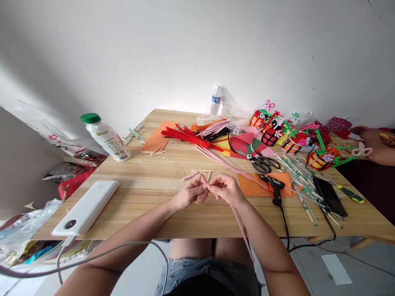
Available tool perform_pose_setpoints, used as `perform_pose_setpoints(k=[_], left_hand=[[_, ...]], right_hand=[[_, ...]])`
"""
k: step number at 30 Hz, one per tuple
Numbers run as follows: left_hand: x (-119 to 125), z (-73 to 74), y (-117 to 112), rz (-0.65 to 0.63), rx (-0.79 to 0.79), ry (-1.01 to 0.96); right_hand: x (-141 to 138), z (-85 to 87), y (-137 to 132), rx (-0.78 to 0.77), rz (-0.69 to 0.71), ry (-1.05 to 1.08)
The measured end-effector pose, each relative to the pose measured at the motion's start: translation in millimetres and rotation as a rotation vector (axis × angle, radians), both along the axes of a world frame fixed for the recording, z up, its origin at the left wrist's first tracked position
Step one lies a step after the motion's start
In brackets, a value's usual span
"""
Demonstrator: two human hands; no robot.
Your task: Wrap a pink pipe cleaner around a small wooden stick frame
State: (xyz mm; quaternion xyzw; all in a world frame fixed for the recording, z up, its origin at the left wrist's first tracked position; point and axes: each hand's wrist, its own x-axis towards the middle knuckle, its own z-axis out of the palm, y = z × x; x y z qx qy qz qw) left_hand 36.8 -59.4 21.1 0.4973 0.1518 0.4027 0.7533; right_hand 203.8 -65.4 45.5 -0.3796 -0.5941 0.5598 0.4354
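My left hand [191, 192] and my right hand [227, 189] meet over the front middle of the table, fingertips pinched together. Between them is the end of a pink pipe cleaner [242, 232], whose loose length hangs past my right wrist and below the table edge. A short pale wooden stick [209, 176] shows just above the fingertips; whether it is held or lies behind them I cannot tell. Just behind my left hand rests a tightly coiled pink piece [190, 176]. More pink pipe cleaners [220, 158] stretch diagonally across the table behind my right hand.
Right of my hands, a glue gun [275, 187] lies on orange felt, with scissors [262, 162], wrapped sticks [304, 189], a phone [330, 196] and a screwdriver [350, 193] nearby. Red pipe cleaners [191, 135] and decorated baskets [296, 144] stand behind. Left: power bank [89, 205], bottle [108, 137]. Another person's arm [379, 146] is far right.
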Motion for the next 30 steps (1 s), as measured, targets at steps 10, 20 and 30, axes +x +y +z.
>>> perform_pose_setpoints(k=[10,20,30], left_hand=[[0.9,0.0,-2.8,0.255,0.251,0.249],[-3.5,2.9,-2.5,0.418,0.628,0.505],[-5.4,2.5,-1.3,0.500,0.860,0.596]], right_hand=[[4.6,-4.9,4.7,0.003,-0.035,0.002],[1.8,-5.6,0.5,0.093,-0.112,-0.069],[-0.2,-6.0,-2.4,0.094,-0.145,-0.097]])
